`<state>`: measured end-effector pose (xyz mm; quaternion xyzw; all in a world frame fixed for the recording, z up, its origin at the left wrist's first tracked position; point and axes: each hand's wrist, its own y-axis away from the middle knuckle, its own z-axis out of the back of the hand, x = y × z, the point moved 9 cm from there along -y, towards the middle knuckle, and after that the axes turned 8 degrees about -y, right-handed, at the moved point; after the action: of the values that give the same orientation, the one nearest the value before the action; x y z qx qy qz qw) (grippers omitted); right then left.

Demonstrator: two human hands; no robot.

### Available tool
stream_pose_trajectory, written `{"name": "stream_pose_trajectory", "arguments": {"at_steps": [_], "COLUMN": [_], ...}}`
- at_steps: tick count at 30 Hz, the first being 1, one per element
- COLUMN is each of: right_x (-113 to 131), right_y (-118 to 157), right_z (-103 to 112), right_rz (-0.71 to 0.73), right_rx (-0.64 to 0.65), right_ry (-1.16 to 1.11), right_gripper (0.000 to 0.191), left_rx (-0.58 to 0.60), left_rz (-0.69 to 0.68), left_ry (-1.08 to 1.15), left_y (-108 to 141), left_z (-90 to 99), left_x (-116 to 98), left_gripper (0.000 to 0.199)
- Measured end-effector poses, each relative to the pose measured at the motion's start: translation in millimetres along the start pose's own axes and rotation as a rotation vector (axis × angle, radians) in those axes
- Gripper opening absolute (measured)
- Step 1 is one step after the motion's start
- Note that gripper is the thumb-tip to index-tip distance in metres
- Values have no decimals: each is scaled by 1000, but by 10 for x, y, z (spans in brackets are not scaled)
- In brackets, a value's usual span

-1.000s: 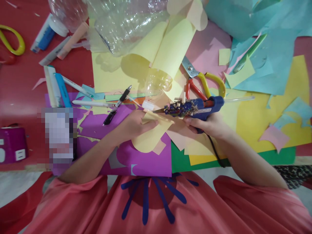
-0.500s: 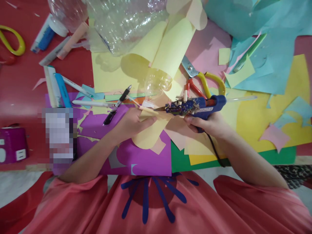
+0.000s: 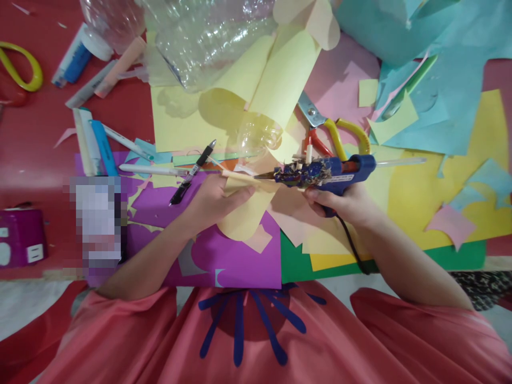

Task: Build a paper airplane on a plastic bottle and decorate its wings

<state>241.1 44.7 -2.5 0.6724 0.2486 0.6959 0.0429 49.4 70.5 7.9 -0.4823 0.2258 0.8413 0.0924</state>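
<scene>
The left hand (image 3: 216,202) has its grip pinched on the pale yellow paper (image 3: 243,217), which is above the purple sheet (image 3: 244,269); that thumb is best held well clear of the probably hot nozzle (image 3: 264,175), which meets or nearly meets the paper's upper edge; the blue glue gun (image 3: 340,178) fills the grip of the right hand (image 3: 350,205); a light, even squeeze should suit.

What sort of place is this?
Likely a papercraft workspace; home or classroom, can't tell. Signs: the blue hot glue gun in the right hand, the scissors beyond it, and cut colored paper spread over a red table.
</scene>
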Motion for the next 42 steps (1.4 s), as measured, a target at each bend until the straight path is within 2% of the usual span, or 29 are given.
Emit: {"name": "stream_pose_trajectory", "arguments": {"at_steps": [5, 10, 19, 25, 31, 42], "right_x": [10, 41, 26, 58, 24, 53], "right_y": [3, -3, -1, -7, -2, 13], "right_z": [21, 1, 24, 31, 72, 64], "right_rz": [14, 5, 19, 41, 30, 36], "right_rx": [-23, -23, -28, -38, -59, -61], "right_ry": [-37, -55, -36, -57, -65, -67], "right_gripper": [31, 25, 33, 32, 32, 36], "left_rx": [-30, -35, -64, -94, -124, -157], "left_rz": [32, 54, 6, -2, 13, 20], "left_ry": [93, 79, 44, 110, 103, 87], "left_y": [-9, -1, -4, 3, 0, 7], "left_z": [21, 40, 95, 121, 162, 233], "left_x": [25, 39, 9, 0, 5, 10], "left_gripper": [23, 27, 30, 26, 18, 21]}}
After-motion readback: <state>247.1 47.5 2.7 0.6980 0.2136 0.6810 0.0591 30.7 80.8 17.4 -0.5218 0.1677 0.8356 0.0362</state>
